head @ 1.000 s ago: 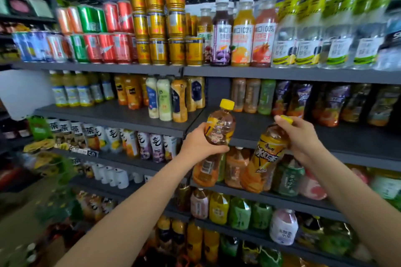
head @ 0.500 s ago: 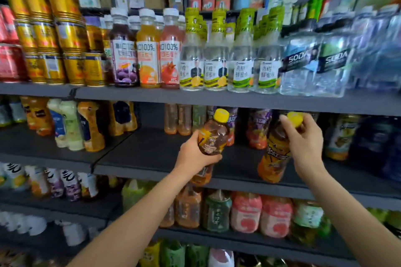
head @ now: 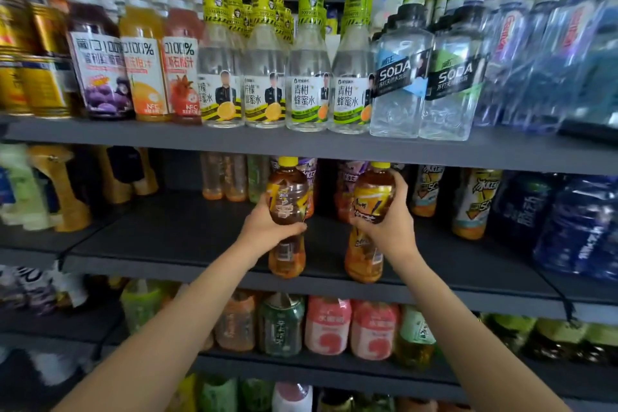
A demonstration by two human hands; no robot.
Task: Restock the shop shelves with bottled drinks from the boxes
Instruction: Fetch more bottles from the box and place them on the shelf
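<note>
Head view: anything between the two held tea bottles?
In the head view, nothing stands between the left bottle and the right bottle up front: only bare dark shelf. Behind the gap, purple-labelled bottles stand further back.

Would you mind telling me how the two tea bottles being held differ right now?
The left bottle shows its mostly clear side, with the dark tea visible; the right bottle turns its yellow label outward. The left hand grips its bottle at the waist; the right hand wraps higher, fingers near the shoulder. Both have yellow caps, amber tea, and stand upright at the middle shelf.
</note>
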